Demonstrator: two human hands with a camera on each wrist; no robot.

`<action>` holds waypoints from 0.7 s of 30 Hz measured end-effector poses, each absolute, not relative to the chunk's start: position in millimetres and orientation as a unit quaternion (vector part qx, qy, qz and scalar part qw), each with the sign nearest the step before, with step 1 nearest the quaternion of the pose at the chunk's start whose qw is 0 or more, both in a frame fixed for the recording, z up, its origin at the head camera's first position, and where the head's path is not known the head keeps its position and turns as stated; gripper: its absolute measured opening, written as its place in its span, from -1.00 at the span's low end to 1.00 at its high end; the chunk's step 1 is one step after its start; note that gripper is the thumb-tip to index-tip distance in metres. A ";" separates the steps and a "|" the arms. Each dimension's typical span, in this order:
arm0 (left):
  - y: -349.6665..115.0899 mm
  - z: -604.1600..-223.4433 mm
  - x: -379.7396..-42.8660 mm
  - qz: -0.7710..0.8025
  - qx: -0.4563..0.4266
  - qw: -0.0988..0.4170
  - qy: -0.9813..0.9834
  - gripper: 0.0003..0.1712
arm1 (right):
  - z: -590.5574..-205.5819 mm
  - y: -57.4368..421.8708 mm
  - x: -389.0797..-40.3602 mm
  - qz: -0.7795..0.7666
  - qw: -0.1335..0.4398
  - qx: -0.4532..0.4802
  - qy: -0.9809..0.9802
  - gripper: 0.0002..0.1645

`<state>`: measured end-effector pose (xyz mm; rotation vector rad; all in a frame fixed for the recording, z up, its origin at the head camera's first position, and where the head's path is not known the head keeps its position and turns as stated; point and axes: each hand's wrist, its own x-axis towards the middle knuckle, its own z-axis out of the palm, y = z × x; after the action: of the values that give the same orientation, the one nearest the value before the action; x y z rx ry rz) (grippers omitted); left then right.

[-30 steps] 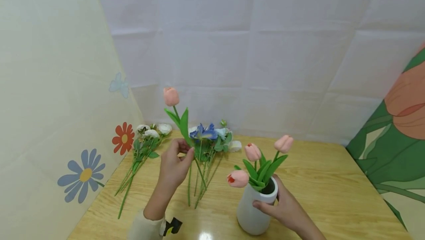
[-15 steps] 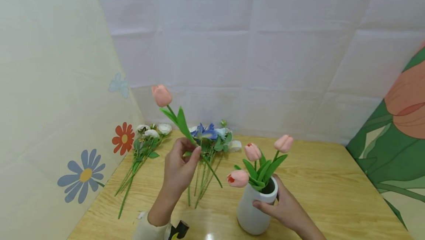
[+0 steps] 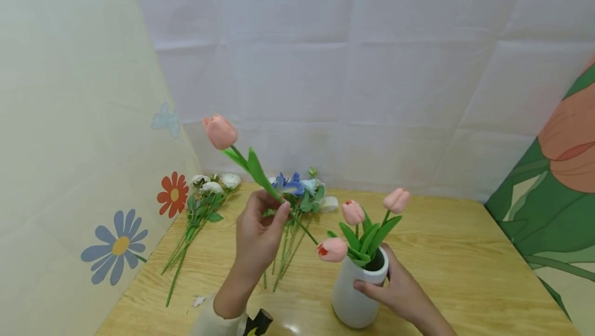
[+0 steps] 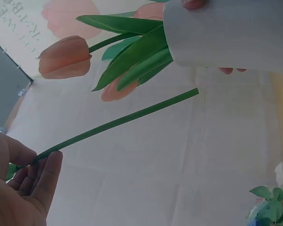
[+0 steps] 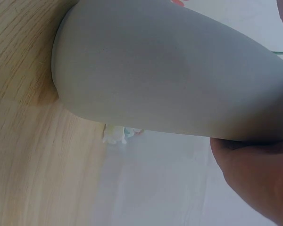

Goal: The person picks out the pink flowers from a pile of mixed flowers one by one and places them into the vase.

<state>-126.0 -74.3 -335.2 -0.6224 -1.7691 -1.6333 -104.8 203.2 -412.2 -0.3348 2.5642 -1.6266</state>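
In the head view my left hand (image 3: 261,235) pinches the green stem of a pink tulip (image 3: 221,132) between thumb and fingers. The bloom leans to the upper left, and the stem slants down towards the vase. From the left wrist view, the bare stem end (image 4: 191,94) is apart from the vase, in the air. My right hand (image 3: 400,289) grips the white vase (image 3: 355,297) near its mouth, thumb in front. Several pink tulips (image 3: 397,201) with green leaves stand in the vase, one drooping left over its rim. The right wrist view shows the vase's base on the table.
White flowers (image 3: 212,188) with long stems lie at the back left of the wooden table (image 3: 446,253). Blue and white flowers (image 3: 290,186) lie behind my left hand. A pale cloth (image 3: 325,78) hangs along the back, with printed sheets at both sides.
My left hand has moved right, towards the vase, with the tulip. The bloom has tipped further left while its stem end has swung up and right. My right hand and the vase stay put.
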 end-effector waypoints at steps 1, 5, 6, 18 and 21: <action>-73.0 -334.7 -126.3 -0.620 -0.241 0.326 -0.671 -0.82 | -412.2 203.1 -104.7 -0.532 0.043 -0.109 0.839 -0.04; -67.6 -331.6 -126.3 -0.619 -0.255 0.339 -0.661 -0.83 | -412.3 202.9 -104.8 -0.531 0.045 -0.105 0.840 -0.04; -66.2 -330.6 -126.0 -0.618 -0.259 0.342 -0.659 -0.83 | -412.3 202.9 -104.9 -0.530 0.045 -0.106 0.840 -0.04; -54.0 -322.1 -122.3 -0.631 -0.284 0.351 -0.631 -0.80 | -412.4 203.2 -105.4 -0.531 0.046 -0.109 0.839 -0.05; -51.5 -320.3 -120.5 -0.637 -0.284 0.345 -0.628 -0.80 | -412.4 203.5 -105.4 -0.530 0.047 -0.109 0.840 -0.05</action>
<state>-120.5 -51.5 -320.3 -0.7366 -1.6307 -1.6531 -105.4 203.5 -412.4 -0.3313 2.5612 -1.6172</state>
